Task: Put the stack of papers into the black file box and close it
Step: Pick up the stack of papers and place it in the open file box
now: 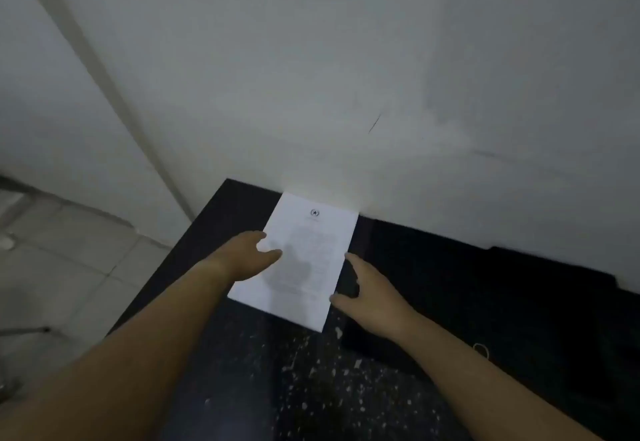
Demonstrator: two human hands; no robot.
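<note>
At centre frame, the left hand is held spread, fingers extended over the left long edge of the stack of papers; whether the fingertips press the top sheet or hover just above it cannot be told, though a shadow is cast on the page beside them. The right hand is likewise spread, thumb and fingers parted, and is placed at the right long edge near the lower right corner of the stack. Nothing is pinched by either hand.

The stack is bracketed between the two hands. It lies flat on the dark speckled countertop, with its long axis running from lower centre toward upper centre of the frame, tilted slightly rightward at the top, and its far short edge close against the white wall. Printed text and a small round emblem are visible on the top sheet.

The black file box is judged to be the dark flat shape at right of frame, just beside the right edge of the stack and beneath the right forearm; its outline is poorly resolved against the dark counter, and the lid state cannot be told.

The right hand is nearer the box. A transfer rightward, across the short axis of the stack, is therefore indicated once both long edges are gripped.
</note>
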